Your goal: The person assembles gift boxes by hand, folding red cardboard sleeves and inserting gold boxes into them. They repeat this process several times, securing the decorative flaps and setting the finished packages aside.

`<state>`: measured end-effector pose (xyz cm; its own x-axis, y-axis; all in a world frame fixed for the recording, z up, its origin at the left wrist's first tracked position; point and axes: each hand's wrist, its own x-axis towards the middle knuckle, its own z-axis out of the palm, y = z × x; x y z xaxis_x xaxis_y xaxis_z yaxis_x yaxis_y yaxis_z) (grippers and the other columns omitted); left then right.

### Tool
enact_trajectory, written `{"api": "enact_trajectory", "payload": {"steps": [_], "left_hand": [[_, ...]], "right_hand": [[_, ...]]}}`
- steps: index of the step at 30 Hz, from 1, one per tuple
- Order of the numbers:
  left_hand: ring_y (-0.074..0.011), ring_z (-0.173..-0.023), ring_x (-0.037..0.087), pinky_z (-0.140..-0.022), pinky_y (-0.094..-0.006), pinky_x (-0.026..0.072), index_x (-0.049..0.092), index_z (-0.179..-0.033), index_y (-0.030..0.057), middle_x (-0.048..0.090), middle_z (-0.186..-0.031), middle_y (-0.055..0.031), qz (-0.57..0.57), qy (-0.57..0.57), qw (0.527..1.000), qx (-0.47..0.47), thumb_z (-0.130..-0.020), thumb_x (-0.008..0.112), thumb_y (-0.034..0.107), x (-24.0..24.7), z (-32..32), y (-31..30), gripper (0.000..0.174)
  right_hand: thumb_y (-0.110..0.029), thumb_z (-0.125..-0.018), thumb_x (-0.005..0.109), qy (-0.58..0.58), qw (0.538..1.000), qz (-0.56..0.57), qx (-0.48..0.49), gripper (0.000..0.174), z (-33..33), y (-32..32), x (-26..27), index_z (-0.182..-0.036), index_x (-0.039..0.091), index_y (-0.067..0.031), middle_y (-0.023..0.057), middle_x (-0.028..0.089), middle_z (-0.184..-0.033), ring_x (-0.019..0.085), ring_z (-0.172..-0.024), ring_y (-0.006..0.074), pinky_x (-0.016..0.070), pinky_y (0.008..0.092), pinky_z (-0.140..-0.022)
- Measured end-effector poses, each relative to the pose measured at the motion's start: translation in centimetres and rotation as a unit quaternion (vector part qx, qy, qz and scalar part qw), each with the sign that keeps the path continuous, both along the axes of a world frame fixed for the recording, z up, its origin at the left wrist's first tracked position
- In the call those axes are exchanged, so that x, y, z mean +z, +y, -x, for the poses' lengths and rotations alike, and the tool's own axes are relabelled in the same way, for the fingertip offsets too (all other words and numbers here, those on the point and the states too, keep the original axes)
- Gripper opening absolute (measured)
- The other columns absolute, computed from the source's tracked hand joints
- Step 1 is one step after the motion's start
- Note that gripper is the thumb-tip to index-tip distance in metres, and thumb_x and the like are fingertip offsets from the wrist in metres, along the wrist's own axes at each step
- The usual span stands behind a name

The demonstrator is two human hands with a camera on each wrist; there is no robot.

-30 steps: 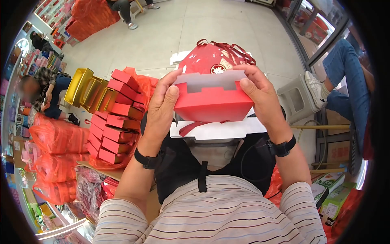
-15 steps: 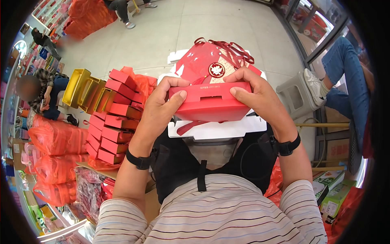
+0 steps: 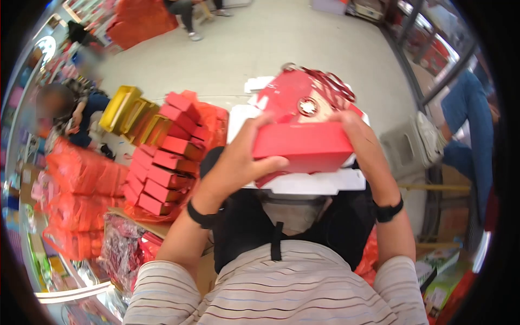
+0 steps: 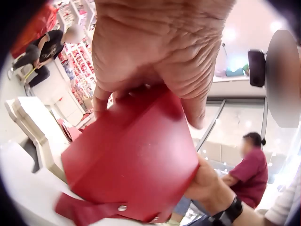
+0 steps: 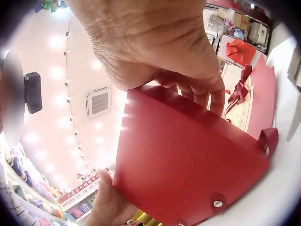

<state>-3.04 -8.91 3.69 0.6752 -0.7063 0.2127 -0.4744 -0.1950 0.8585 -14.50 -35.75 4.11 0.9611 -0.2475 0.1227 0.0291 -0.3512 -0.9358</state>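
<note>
A red paper gift box [image 3: 300, 146] is held between both hands above a white board [image 3: 319, 184]. My left hand [image 3: 238, 157] grips its left end, thumb along the near side and fingers round the far side. At the right end, my right hand [image 3: 365, 142] holds the box with its fingers behind. The left wrist view shows a dark red ribbon strap [image 4: 84, 209] fixed by a metal rivet [image 4: 122, 208] along the box's lower edge. In the right wrist view, a smooth slanted face [image 5: 183, 155] shows, with my fingers over its upper edge.
Flat red pieces with a round emblem [image 3: 308, 106] and ribbons [image 3: 330, 81] lie just beyond the box. To the left are stacked red boxes [image 3: 165, 176], gold trays [image 3: 127, 111] and red plastic bags [image 3: 84, 168]. A grey stool [image 3: 403, 149] and a seated person's legs are at right.
The box's top flap, upright at first, was folded down. Then the box was turned, so a plain red face now shows and the slot is out of sight. The head view has shifted slightly.
</note>
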Motion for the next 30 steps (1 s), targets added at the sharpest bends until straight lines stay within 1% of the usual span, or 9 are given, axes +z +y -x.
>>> {"api": "enact_trajectory", "payload": {"steps": [3, 6, 10, 14, 19, 22, 25, 27, 30], "left_hand": [[-0.0230, -0.119, 0.059, -0.104, -0.0353, 0.0474, 0.053, -0.139, 0.0010, 0.060, -0.129, -0.0138, 0.028, -0.023, 0.999, 0.015, -0.078, 0.092, 0.022, 1.5, 0.5, 0.6, 0.075], [-0.0288, -0.119, 0.059, -0.102, -0.0399, 0.0486, 0.051, -0.139, 0.0031, 0.058, -0.130, -0.0144, 0.108, -0.136, 0.980, 0.098, -0.075, 0.092, 0.020, 2.6, 0.4, 1.0, 0.078], [-0.0320, -0.120, 0.060, -0.107, -0.0460, 0.0464, 0.052, -0.138, 0.0058, 0.059, -0.131, -0.0135, 0.117, -0.419, 0.893, 0.114, -0.073, 0.092, 0.014, 2.8, -0.2, -0.3, 0.076], [-0.0314, -0.130, 0.056, -0.115, -0.0551, 0.0409, 0.055, -0.136, 0.0080, 0.059, -0.131, -0.0111, 0.068, -0.519, 0.850, 0.059, -0.072, 0.085, 0.012, 1.1, 0.7, -1.2, 0.070], [-0.0290, -0.129, 0.057, -0.116, -0.0528, 0.0395, 0.061, -0.132, 0.0089, 0.060, -0.134, -0.0102, 0.017, -0.445, 0.892, -0.073, -0.078, 0.081, 0.017, 1.2, 1.1, 0.4, 0.058], [-0.0289, -0.120, 0.061, -0.105, -0.0475, 0.0473, 0.064, -0.127, 0.0098, 0.061, -0.132, -0.0097, 0.077, -0.452, 0.888, -0.037, -0.082, 0.080, 0.014, 3.6, -2.3, 4.0, 0.048], [-0.0363, -0.105, 0.065, -0.094, -0.0429, 0.0531, 0.064, -0.123, 0.0050, 0.064, -0.124, -0.0182, 0.012, -0.358, 0.889, 0.285, -0.090, 0.076, 0.015, 4.4, -9.9, 10.3, 0.037], [-0.0412, -0.112, 0.064, -0.093, -0.0461, 0.0545, 0.057, -0.131, 0.0008, 0.063, -0.124, -0.0230, -0.064, -0.456, 0.816, 0.348, -0.094, 0.071, 0.017, 2.9, -17.1, 16.9, 0.043], [-0.0445, -0.119, 0.061, -0.100, -0.0489, 0.0523, 0.054, -0.137, 0.0006, 0.062, -0.127, -0.0258, -0.216, -0.339, 0.789, 0.464, -0.096, 0.066, 0.025, -1.6, -23.0, 24.2, 0.050]], "right_hand": [[-0.044, -0.114, 0.035, -0.066, 0.994, 0.055, -0.069, 0.051, -0.3, -1.2, -0.7, -0.119, 0.067, -0.0043, 0.0082, 0.066, -0.119, 0.059, -0.117, 0.0182, 0.0408, 0.0322, -0.108], [-0.049, -0.111, 0.043, -0.057, 0.986, -0.063, -0.142, 0.056, -0.1, -1.6, 0.6, -0.128, 0.062, 0.0001, 0.0131, 0.067, -0.116, 0.065, -0.104, 0.0194, 0.0519, 0.0338, -0.096], [-0.053, -0.110, 0.045, -0.008, 0.957, -0.289, 0.018, 0.061, -0.5, 0.5, 1.4, -0.142, 0.051, -0.0022, 0.0158, 0.066, -0.127, 0.068, -0.112, 0.0236, 0.0594, 0.0406, -0.093], [-0.052, -0.108, 0.051, -0.027, 0.891, -0.449, 0.069, 0.064, -2.7, 4.4, 0.3, -0.151, 0.044, -0.0066, 0.0148, 0.061, -0.141, 0.064, -0.126, 0.0254, 0.0588, 0.0442, -0.099], [-0.039, -0.105, 0.061, -0.057, 0.888, -0.457, -0.009, 0.055, -5.3, 5.7, -2.0, -0.148, 0.046, -0.0076, 0.0119, 0.061, -0.141, 0.063, -0.127, 0.0234, 0.0557, 0.0421, -0.102], [-0.028, -0.104, 0.062, -0.045, 0.884, -0.465, 0.004, 0.052, -6.0, 5.5, -2.2, -0.148, 0.047, -0.0056, 0.0104, 0.059, -0.146, 0.060, -0.131, 0.0213, 0.0518, 0.0405, -0.106], [-0.026, -0.105, 0.062, -0.006, 0.871, -0.490, 0.045, 0.048, -5.4, 3.3, -2.5, -0.147, 0.049, -0.0046, 0.0104, 0.058, -0.148, 0.057, -0.135, 0.0212, 0.0469, 0.0404, -0.113], [-0.028, -0.106, 0.060, -0.009, 0.865, -0.500, 0.041, 0.048, -5.1, 2.6, -3.4, -0.146, 0.050, -0.0042, 0.0115, 0.058, -0.149, 0.058, -0.134, 0.0217, 0.0484, 0.0409, -0.111], [-0.027, -0.109, 0.055, 0.021, 0.848, -0.529, -0.009, 0.048, -4.6, 2.8, -2.8, -0.150, 0.046, -0.0050, 0.0115, 0.059, -0.147, 0.064, -0.125, 0.0213, 0.0540, 0.0376, -0.106]]}}
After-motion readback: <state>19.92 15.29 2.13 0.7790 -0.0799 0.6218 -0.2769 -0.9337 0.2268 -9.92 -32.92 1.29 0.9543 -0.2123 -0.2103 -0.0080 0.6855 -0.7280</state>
